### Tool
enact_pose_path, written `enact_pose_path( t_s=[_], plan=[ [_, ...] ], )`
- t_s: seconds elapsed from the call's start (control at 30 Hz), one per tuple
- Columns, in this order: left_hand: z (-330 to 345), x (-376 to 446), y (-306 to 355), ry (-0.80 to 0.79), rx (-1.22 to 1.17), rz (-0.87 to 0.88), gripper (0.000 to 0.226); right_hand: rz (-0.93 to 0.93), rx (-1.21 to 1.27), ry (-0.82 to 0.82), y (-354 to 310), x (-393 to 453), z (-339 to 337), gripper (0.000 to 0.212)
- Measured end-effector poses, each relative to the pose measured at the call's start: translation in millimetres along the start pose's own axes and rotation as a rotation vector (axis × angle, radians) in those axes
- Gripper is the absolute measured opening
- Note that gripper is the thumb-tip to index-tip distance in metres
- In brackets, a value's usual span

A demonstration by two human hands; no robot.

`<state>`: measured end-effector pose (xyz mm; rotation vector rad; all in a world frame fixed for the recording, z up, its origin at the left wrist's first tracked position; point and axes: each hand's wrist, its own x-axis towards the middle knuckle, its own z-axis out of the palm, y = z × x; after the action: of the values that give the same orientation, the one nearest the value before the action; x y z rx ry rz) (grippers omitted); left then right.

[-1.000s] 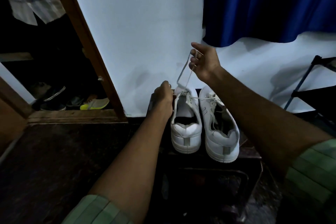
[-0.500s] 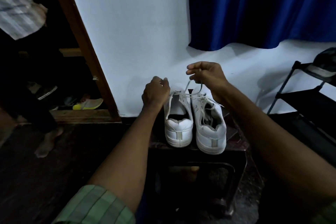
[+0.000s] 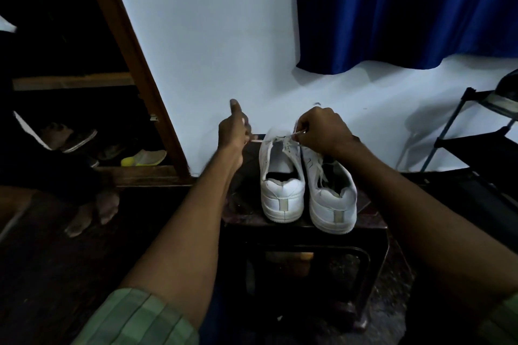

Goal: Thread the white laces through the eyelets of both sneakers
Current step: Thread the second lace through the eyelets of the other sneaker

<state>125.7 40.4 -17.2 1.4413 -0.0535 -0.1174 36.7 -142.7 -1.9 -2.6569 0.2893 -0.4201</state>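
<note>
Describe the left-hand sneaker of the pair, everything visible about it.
The left sneaker is a white low-top, leather-looking, with a grey heel tab. It stands upright on a dark stool, heel toward the camera, touching or nearly touching the right sneaker. Its white lace is threaded only near the toe; the collar gapes open. The left hand pinches one lace end pulled sideways, and the right hand pinches the other.
</note>
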Motion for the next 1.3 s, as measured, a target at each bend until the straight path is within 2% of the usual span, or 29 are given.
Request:
enact_pose_path(
  t_s=[0.07,0.1,0.17,0.27,0.37,0.47,0.6,0.67,0.8,1.0,1.07,1.17,1.3],
  plan=[
    [-4,1,-8,-0.007,0.612,0.219,0.06,-0.005,-0.061,0.036,-1,-1,1,0.017],
    [-4,0,-11,-0.016,0.834,0.271,0.056,-0.017,-0.091,0.071,-2,-1,1,0.014],
    [0,-4,-14,-0.054,1.014,0.287,0.045,-0.045,-0.101,0.152,-5,-2,1,0.009],
    [4,-2,-18,-0.126,1.112,0.296,0.045,-0.059,0.08,0.258,-11,-2,-3,0.014],
    [4,0,-17,-0.146,1.097,0.267,0.063,-0.048,0.249,0.234,-13,-3,-7,0.015],
    [4,0,-17,-0.176,0.997,0.192,0.061,-0.048,0.24,0.129,-12,-5,-3,0.011],
    [9,2,-12,-0.045,0.394,0.023,0.044,-0.023,0.195,0.065,-9,-8,5,0.011],
    [11,0,-6,-0.017,0.192,-0.009,0.042,-0.03,0.165,0.016,-11,-8,8,0.008],
    [10,1,-8,-0.061,0.296,0.059,0.046,-0.024,0.084,-0.069,-17,-7,12,0.006],
    [9,0,-6,-0.066,0.235,0.04,0.052,0.018,0.117,-0.052,-18,-1,14,0.013],
    [8,0,-7,-0.068,0.29,0.066,0.057,0.018,0.141,-0.028,-18,-1,12,0.014],
    [7,-1,-5,-0.087,0.292,0.065,0.055,0.015,0.168,-0.012,-14,-3,12,0.008],
    [13,-5,-3,-0.133,0.205,-0.003,0.05,0.002,0.19,-0.007,-14,-3,10,0.01]
  ],
)
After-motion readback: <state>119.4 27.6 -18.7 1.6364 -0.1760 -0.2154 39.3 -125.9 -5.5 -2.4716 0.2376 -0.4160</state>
